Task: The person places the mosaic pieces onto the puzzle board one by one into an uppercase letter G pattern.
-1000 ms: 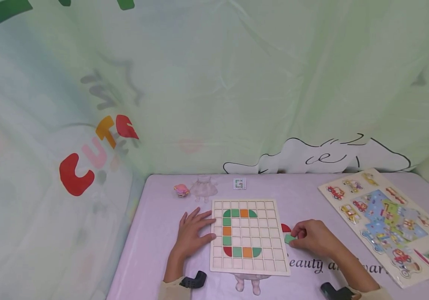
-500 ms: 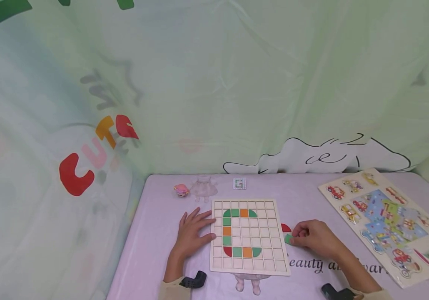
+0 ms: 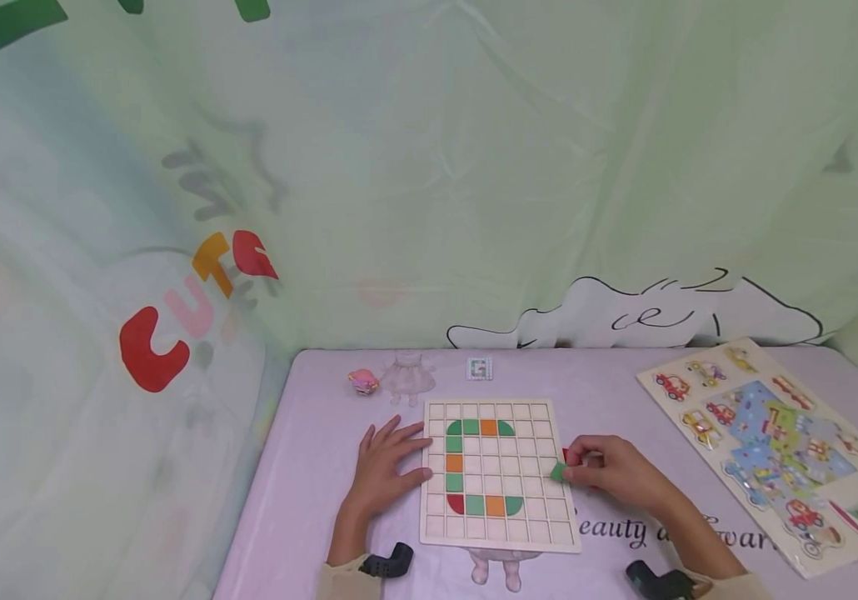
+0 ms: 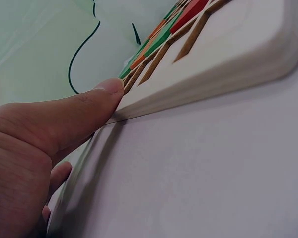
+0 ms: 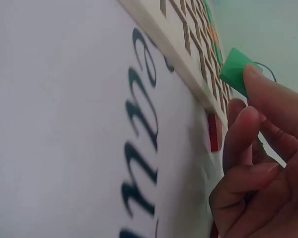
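Lilac-clothed counter (image 3: 309, 467) before a pale green curtain (image 3: 429, 167): left hand (image 3: 384, 471), fingers flat, steadies the grid board (image 3: 541, 533); right hand (image 3: 612, 473) pinches a green tile (image 3: 558, 472) at the board's right edge.

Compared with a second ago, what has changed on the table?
The right hand, pinching the green tile, has moved left from the cloth beside the grid board to over its right edge, now partly covering the red piece. The left hand stays pressed at the board's left edge; the tiles in the board are unchanged.

Two puzzle boards (image 3: 500, 475), ten placed tiles (image 3: 471, 427).
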`<control>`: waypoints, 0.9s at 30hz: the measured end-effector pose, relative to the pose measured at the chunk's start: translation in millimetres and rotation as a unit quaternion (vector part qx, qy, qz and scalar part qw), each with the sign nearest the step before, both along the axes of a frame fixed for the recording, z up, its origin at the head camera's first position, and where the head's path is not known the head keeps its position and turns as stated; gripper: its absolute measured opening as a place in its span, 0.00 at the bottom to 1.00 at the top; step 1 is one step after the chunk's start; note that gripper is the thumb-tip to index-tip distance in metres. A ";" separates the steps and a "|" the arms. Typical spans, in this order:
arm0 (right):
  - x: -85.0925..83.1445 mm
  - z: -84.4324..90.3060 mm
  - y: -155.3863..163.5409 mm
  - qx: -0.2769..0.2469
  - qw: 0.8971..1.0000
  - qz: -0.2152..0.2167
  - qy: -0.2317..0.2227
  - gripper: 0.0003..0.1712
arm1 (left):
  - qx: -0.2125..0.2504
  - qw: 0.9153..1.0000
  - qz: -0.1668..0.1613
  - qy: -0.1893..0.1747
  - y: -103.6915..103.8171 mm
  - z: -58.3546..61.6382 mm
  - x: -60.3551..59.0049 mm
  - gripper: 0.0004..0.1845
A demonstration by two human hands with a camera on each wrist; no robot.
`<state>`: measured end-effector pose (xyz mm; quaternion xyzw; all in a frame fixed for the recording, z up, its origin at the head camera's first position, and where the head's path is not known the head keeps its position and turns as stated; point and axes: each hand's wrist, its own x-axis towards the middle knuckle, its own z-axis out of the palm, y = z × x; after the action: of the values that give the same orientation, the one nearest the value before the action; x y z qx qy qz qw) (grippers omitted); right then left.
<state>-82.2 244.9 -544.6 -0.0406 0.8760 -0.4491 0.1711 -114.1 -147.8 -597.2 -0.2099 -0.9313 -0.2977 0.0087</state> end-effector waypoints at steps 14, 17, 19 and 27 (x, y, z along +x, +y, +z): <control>-14.4 -1.4 -39.3 -0.053 0.998 0.031 0.011 0.10 | 0.001 1.000 0.000 -0.001 0.0 1.0 0.9 0.26; -14.9 -3.9 -46.2 -0.072 0.996 0.044 -0.002 0.10 | -0.002 1.000 -0.002 -0.004 0.1 1.7 0.7 0.26; -15.1 -6.4 -50.8 -0.078 0.996 0.049 -0.009 0.10 | -0.004 1.000 -0.003 -0.004 0.2 1.9 0.8 0.26; -14.4 -10.8 -65.5 -0.072 0.997 0.017 -0.036 0.10 | 0.001 1.000 -0.007 -0.004 -0.3 1.9 1.3 0.26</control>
<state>-96.6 179.5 -555.4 -0.0519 0.8339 -0.5090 0.2069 -112.8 -148.1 -595.3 -0.2155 -0.9293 -0.2999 0.0032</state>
